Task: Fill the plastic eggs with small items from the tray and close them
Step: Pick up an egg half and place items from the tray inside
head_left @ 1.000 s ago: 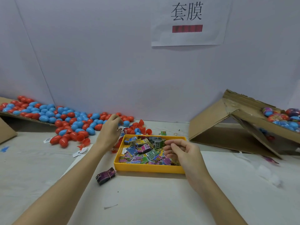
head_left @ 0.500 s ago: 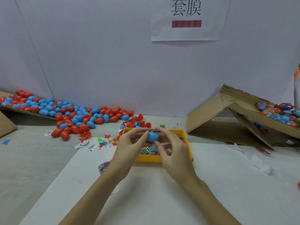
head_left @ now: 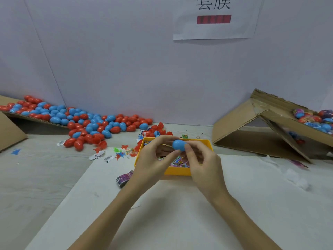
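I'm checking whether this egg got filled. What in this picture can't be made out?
- Inside of the blue egg: head view, its shell and the fingers of both hands, left hand and right hand, hide it.
- The egg's seam: covered by fingers.
- Near part of the yellow tray: behind the hands.
- Prints on the small packets: too small.
- Wrapped eggs on the cardboard: cut off by the right edge.

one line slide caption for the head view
Both hands, left hand and right hand, grip a blue egg above the yellow tray.
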The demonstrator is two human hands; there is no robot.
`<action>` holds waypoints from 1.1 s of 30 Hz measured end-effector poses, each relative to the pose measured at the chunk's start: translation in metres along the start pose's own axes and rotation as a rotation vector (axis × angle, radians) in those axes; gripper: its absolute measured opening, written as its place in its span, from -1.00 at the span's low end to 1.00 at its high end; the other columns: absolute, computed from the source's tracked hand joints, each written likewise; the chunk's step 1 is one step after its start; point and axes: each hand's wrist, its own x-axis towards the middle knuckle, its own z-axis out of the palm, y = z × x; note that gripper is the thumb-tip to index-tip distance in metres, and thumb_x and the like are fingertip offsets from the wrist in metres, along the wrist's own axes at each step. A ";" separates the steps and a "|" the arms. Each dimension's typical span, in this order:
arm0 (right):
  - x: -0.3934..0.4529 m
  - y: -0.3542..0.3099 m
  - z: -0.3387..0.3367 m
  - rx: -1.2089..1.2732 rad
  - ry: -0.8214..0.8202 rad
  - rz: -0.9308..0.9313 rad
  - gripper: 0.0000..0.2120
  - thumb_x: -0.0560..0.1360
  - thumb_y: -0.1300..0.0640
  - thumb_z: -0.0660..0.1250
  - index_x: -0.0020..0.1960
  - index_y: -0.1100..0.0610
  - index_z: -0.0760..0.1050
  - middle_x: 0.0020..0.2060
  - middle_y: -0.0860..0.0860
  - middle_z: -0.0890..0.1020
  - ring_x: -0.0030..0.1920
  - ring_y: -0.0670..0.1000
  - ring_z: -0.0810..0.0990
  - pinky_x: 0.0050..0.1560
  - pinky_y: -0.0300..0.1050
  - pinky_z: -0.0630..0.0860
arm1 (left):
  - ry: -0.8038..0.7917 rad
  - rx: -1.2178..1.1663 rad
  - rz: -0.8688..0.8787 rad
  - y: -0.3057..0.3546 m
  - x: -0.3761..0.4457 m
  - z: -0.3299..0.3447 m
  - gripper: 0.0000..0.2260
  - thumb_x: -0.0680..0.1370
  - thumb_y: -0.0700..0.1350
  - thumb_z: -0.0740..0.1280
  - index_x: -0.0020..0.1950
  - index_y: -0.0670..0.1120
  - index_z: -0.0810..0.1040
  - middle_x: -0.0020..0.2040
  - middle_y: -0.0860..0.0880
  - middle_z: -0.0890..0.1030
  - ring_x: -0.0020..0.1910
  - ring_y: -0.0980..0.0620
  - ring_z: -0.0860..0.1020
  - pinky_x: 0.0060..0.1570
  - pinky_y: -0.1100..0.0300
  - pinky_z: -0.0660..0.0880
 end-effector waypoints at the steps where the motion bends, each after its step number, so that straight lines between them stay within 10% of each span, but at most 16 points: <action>1: 0.000 -0.001 -0.001 0.015 -0.010 0.014 -0.77 0.65 0.00 0.25 0.19 0.04 0.61 -0.06 -0.14 0.70 -0.02 -0.15 0.69 -0.01 -0.18 0.65 | 0.009 -0.023 -0.029 0.001 0.001 -0.001 -0.79 0.57 -0.16 0.47 0.19 0.02 0.65 0.00 0.11 0.72 -0.03 0.12 0.69 0.00 0.30 0.61; 8: 0.003 -0.001 -0.001 -0.001 0.007 -0.028 -0.87 0.62 0.14 0.38 0.16 0.08 0.61 -0.04 -0.13 0.69 0.02 -0.13 0.68 0.03 -0.19 0.64 | 0.006 -0.015 -0.141 -0.002 0.002 -0.001 -0.84 0.64 0.04 0.31 0.09 0.07 0.68 -0.19 0.00 0.69 -0.22 0.06 0.65 -0.14 0.21 0.62; 17: 0.005 0.003 0.000 0.088 0.018 0.109 -0.83 0.61 0.04 0.36 0.07 0.11 0.64 -0.16 -0.09 0.71 -0.12 -0.08 0.70 -0.11 -0.14 0.65 | -0.072 0.054 -0.027 -0.003 0.002 -0.002 -0.70 0.58 -0.21 0.45 0.27 0.03 0.60 0.11 0.08 0.65 -0.02 0.05 0.68 0.04 0.20 0.63; 28: 0.004 0.026 -0.004 -0.661 -0.393 -0.060 -0.68 0.70 -0.08 0.18 0.24 -0.03 0.65 0.27 -0.07 0.60 0.34 -0.01 0.46 0.40 -0.02 0.35 | 0.162 0.034 -0.213 -0.009 0.008 -0.011 -0.78 0.67 -0.09 0.32 0.31 0.02 0.60 0.02 -0.05 0.66 -0.01 -0.04 0.66 -0.03 0.22 0.64; 33: 0.003 0.024 -0.003 -0.662 -0.357 -0.069 -0.68 0.72 0.01 0.16 0.17 0.06 0.68 0.09 -0.04 0.70 0.18 -0.01 0.55 0.31 -0.01 0.40 | 0.147 0.083 -0.234 -0.010 0.008 -0.010 -0.75 0.66 -0.09 0.33 0.34 0.00 0.58 0.06 -0.09 0.66 0.03 -0.09 0.64 0.08 0.02 0.65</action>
